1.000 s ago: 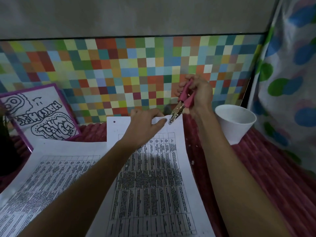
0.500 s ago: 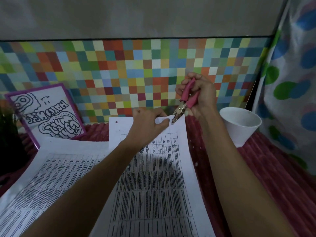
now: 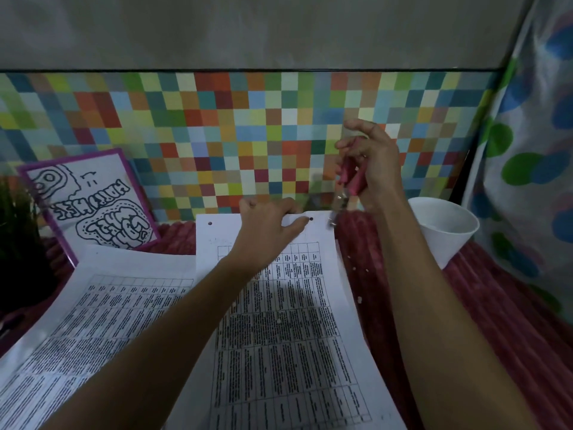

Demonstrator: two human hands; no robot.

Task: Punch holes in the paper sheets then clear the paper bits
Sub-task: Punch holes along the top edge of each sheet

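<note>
Sheet (image 3: 279, 321) is thin printer paper: v. light, floppy, creases easily, so we take it at the margin, close to where the next hole goes, not mid-page. It lies on the ribbed red cloth (image 3: 511, 321), long axis running away from us twd the tiled wall, punched top edge farthest. Two holes show along that edge. Left hand (image 3: 266, 231) sits on that edge, fingers curled over it, thumb flat on top, pinning it. Right hand (image 3: 372, 169) wraps the pink handles of the punch (image 3: 348, 181), index finger lifted. The punch is blurred, roughly upright, metal nose down, just off the sheet's top-right corner. Bits (image 3: 359, 299) are tiny, near weightless and scattered on sheet and cloth, prob. easier swept than picked. Cup (image 3: 443, 225) stands right of the arm.
</note>
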